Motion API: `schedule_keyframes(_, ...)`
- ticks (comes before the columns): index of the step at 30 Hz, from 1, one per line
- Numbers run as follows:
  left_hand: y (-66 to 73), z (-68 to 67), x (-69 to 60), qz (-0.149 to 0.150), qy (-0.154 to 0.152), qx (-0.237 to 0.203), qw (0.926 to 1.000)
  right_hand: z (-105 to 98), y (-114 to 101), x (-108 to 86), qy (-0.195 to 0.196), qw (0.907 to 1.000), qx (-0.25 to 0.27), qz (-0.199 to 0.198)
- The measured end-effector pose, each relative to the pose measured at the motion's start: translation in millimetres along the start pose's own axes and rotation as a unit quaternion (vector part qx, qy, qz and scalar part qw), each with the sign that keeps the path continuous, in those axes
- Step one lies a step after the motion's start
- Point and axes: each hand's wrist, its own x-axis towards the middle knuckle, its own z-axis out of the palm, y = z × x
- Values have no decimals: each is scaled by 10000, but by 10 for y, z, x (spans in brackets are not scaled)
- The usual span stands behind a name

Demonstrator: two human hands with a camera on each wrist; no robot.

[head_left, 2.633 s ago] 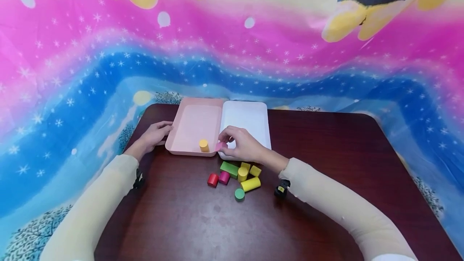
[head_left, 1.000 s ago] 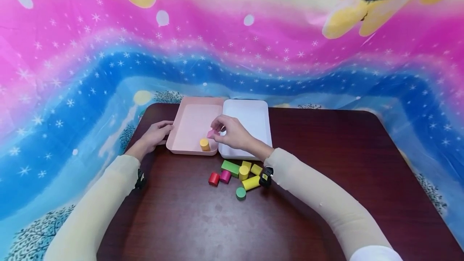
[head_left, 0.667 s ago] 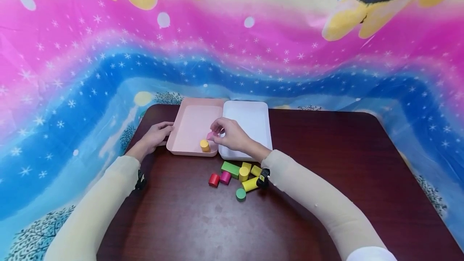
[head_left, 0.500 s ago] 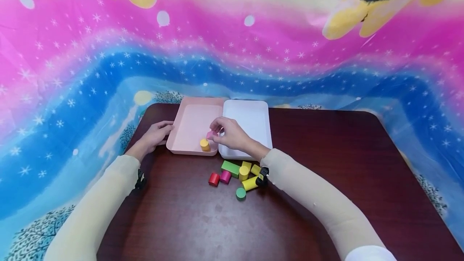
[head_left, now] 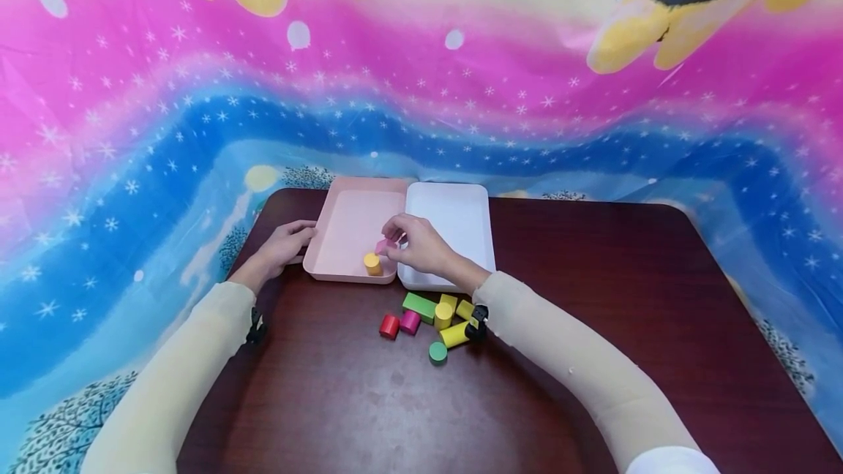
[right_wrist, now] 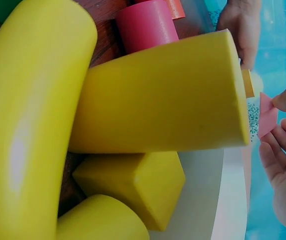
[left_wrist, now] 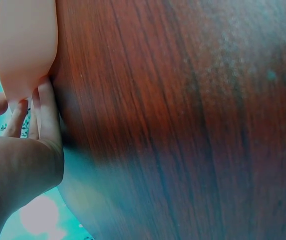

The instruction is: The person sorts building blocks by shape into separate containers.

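My right hand pinches a small pink block between thumb and fingertips, over the right part of the pink tray. In the right wrist view this pink block shows slanted faces. An orange-yellow cylinder stands upright in the tray, just nearer than the held block. Whether the block touches the tray floor is hard to tell. At the tray's left side, my left hand touches the outer wall with nearly straight fingers; the left wrist view shows those fingers against the tray's underside edge.
A white tray adjoins the pink one, partly behind my right forearm. In front lie a green block, a red block, a magenta cylinder, a green cylinder and several yellow blocks. A patterned cloth hangs behind the table.
From the seam between the trays, my right hand has moved left and away from me, carrying the pink block over the pink tray. It holds nearly still lately; the left hand stays put.
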Motion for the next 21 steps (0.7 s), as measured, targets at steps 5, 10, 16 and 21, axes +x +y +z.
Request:
schedule_keyframes(5,158,38,-154,-35,-51,27,10000,-28,6,5,-44,9999,-123,-26)
schedule_keyframes(10,190,47,-212,44,-90,76,9999,-54,9,-14,-117,9998,-134,10)
schedule_keyframes(16,196,53,-200,-45,-53,36,10000,-76,16,-63,-121,9999,-58,-56)
schedule_keyframes(21,121,31,-120,-36,-7,44,10000,-123,20,-120,-126,9998,-136,-106)
